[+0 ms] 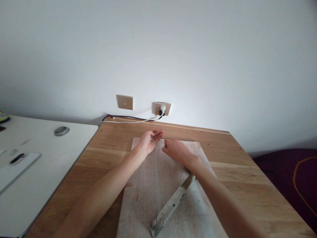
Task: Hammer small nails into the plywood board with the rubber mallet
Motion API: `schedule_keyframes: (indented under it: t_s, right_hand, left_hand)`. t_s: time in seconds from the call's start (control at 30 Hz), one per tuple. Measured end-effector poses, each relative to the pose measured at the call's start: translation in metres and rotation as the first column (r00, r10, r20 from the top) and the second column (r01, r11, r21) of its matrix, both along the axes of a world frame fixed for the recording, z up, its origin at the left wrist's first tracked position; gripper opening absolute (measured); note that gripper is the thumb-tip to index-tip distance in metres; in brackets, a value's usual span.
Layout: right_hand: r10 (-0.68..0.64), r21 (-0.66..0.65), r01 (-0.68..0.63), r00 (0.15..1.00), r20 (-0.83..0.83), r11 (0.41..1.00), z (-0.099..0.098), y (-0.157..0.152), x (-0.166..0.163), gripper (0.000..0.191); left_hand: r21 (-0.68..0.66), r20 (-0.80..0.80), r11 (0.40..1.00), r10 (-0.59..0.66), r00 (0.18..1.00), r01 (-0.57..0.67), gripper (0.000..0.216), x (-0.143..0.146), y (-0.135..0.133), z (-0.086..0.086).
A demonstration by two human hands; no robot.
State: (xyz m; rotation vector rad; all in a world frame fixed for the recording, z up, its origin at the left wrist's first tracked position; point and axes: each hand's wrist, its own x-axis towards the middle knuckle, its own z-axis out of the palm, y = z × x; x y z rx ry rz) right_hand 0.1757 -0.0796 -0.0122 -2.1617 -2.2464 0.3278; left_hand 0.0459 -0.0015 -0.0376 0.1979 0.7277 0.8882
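Wall point(173, 49): plain white, runs behind the far edge of both surfaces.

Worktop point(235, 172): light oak boards, visible grain, carries everything handled.

White desk point(49, 165): butts against the worktop's left edge; bears a round grey disc point(61, 131) near its far edge and a flat white tray point(15, 168).

Dark purple surface point(284, 178): beyond the worktop's right edge, with a thin orange cord point(296, 185) across it.

White cloth point(158, 185): spread flat from the worktop's near edge toward its far edge, faintly stained.

Knife point(170, 205): lies slantwise on the cloth near the worktop's near edge, worn pale handle nearest, partly under the right forearm.

Left hand point(150, 140): palm up at the cloth's far edge, fingers loosely cupped around small metal pieces point(153, 137), too small to identify.

Right hand point(177, 150): palm down on the cloth just beside the left, fingers relaxed, holding nothing visible.

Wall fittings: blank beige plate point(124, 101); beige socket point(162, 108) with a white plug, white and black cables point(128, 119) trailing left along the worktop's far edge.
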Motion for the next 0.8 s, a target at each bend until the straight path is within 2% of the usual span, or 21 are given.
schedule_keyframes:
  t_s: [0.17,0.27,0.43,0.57,0.67,0.8]
  right_hand:
    - [-0.007,0.098,0.012,0.999,-0.054,0.995,0.023,0.017,0.007,0.03]
    - [0.058,0.112,-0.047,0.994,-0.092,0.993,0.032,0.025,0.0,0.021]
    - [0.223,0.138,-0.203,0.963,-0.152,0.969,0.03,0.027,-0.015,0.022]
    - [0.29,0.211,-0.243,0.929,-0.231,0.947,0.034,0.017,-0.014,0.038]
    - [0.302,0.291,-0.214,0.904,-0.304,0.933,0.043,0.004,-0.007,0.046]
    - [0.288,0.444,-0.035,0.807,-0.515,0.895,0.049,-0.027,0.011,0.032]
  left_hand:
    - [0.016,0.006,1.0,-0.021,1.0,0.021,0.024,0.007,-0.006,-0.003]
    - [0.043,0.004,0.997,-0.069,0.998,0.069,0.014,0.015,-0.012,-0.007]
    - [0.092,-0.017,0.989,-0.113,0.993,0.114,0.018,0.019,-0.013,-0.01]
    - [0.141,-0.042,0.981,-0.126,0.991,0.131,0.021,0.017,-0.013,-0.01]
    - [0.188,-0.085,0.964,-0.177,0.98,0.191,0.023,0.018,-0.017,-0.008]
    - [0.234,-0.195,0.875,-0.385,0.902,0.424,0.027,0.014,-0.021,-0.002]
